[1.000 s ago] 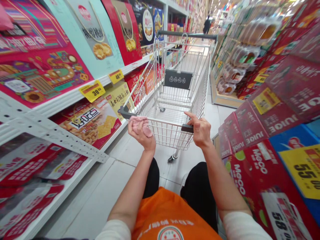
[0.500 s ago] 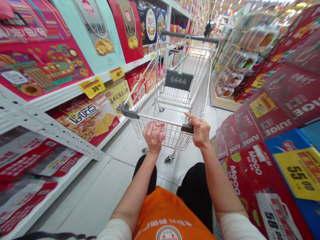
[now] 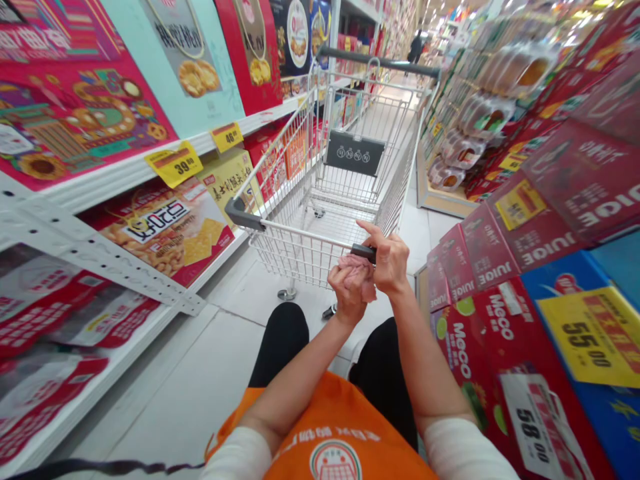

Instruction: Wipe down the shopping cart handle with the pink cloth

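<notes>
A wire shopping cart (image 3: 295, 241) stands in front of me, its near rail capped with dark grey plastic at both corners. My left hand (image 3: 349, 293) is closed on a crumpled pink cloth (image 3: 361, 272), just below the right corner of that rail. Around the dark corner cap (image 3: 364, 252) my right hand (image 3: 391, 259) is closed, its index finger stretched forward over the rail. The two hands are close together; whether the cloth touches the cart is hard to tell. A dark sign panel (image 3: 355, 152) hangs inside the cart.
Shelves (image 3: 120, 157) with boxed snacks and yellow price tags line the left side. Stacked red drink cartons (image 3: 500, 320) crowd close on the right. Farther up the aisle are piled clear-packed goods (image 3: 483, 117) and a person in dark clothes (image 3: 415, 48).
My left hand has slid with the cloth from the middle of the near rail rightwards to its right corner. The right hand keeps its grip; the cart has shifted slightly left in view.
</notes>
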Motion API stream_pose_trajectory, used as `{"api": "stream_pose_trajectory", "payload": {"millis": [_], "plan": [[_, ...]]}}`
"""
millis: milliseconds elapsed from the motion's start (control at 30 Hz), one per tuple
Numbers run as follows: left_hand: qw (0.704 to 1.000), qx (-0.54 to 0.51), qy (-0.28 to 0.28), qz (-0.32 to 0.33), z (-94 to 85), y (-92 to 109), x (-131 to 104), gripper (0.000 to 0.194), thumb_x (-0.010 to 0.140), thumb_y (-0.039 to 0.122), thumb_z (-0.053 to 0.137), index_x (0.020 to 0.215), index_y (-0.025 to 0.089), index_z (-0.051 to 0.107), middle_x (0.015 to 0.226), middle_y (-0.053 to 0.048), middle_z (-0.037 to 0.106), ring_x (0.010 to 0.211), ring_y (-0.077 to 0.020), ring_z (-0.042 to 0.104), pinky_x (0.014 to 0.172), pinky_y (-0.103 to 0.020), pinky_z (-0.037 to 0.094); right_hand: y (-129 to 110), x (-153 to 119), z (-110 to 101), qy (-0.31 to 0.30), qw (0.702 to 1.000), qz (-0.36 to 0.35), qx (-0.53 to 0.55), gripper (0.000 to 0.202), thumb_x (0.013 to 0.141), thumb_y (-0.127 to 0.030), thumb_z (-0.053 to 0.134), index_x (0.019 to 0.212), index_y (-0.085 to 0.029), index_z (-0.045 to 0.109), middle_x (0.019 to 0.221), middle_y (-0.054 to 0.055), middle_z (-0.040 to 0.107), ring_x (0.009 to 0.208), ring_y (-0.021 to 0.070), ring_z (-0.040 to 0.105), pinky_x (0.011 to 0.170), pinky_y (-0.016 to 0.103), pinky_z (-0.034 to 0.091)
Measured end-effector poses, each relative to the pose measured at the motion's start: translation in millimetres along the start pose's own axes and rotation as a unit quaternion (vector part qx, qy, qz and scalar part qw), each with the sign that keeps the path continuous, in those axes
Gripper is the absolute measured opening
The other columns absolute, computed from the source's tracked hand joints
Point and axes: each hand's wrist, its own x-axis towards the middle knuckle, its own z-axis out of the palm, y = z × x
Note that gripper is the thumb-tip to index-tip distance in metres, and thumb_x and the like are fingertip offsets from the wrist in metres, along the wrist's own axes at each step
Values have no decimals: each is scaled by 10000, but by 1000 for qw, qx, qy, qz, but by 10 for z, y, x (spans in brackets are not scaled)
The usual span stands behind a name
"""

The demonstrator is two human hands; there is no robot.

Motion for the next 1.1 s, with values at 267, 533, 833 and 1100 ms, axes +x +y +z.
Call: {"api": "stream_pose_trajectory", "payload": {"millis": [267,533,833,1100], "plan": [[996,39,11,84,-278,-421,143,178,925,245,638,1082,277,715,1041,-70,550,1086,-227,527,947,-392,475,30,-9,4,0,1000,12,-6,849,984,-631,-38,1337,-229,621,746,-1,733,627,134,592,716,343,361],[1000,8,2,17,-80,44,-12,193,977,329,553,1084,248,693,1067,-79,591,1085,-229,568,935,-408,521,0,-16,12,-1,1000,15,3,859,976,-642,-43,1350,-231,612,720,0,713,624,141,586,721,349,364],[989,48,-20,139,-112,-208,-135,92,919,342,667,974,310,734,887,-31,622,1022,-205,638,900,-354,568,33,-29,-23,-20,1000,14,-7,900,956,-659,-77,1352,-233,610,745,4,727,615,147,557,737,356,366],[988,35,-39,143,-139,-491,-90,152,903,260,679,1037,316,723,976,-52,601,1095,-222,560,921,-365,517,31,-16,-35,-20,1000,12,4,875,966,-660,-54,1354,-238,607,738,-2,721,630,141,581,741,356,353]]}}
